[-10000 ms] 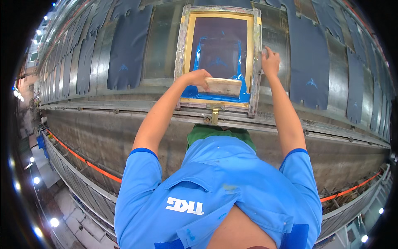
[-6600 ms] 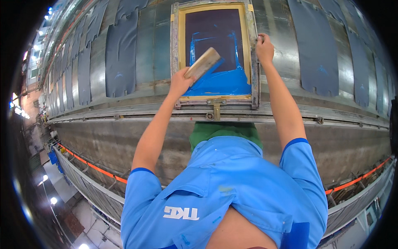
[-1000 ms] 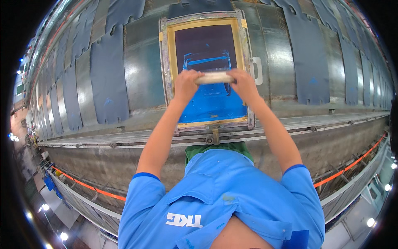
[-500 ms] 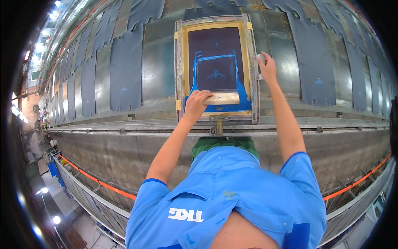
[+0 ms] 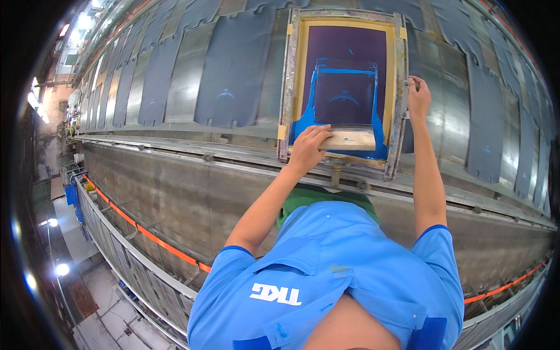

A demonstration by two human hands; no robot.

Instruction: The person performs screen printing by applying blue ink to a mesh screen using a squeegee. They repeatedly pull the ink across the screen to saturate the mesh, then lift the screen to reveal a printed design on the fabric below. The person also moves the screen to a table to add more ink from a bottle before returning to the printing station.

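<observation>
A metal-framed printing screen (image 5: 290, 81) with a yellow inner border and dark mesh lies on the long table, smeared with blue ink (image 5: 344, 99). My left hand (image 5: 307, 149) grips a wooden squeegee (image 5: 350, 140) at the screen's near edge, resting on the mesh. My right hand (image 5: 418, 96) holds the screen frame's right side rail. Both arms reach forward from my blue short-sleeved shirt.
Dark grey fabric panels (image 5: 233, 64) lie in a row along the metal table to the left and to the right (image 5: 484, 111) of the screen. The table's steel front rail (image 5: 192, 154) runs across below, with an orange strip (image 5: 146, 236) and floor lights at lower left.
Since a second ago my right hand has left the squeegee and taken the frame's right rail. The squeegee, now in my left hand alone, has come down to the screen's near edge.
</observation>
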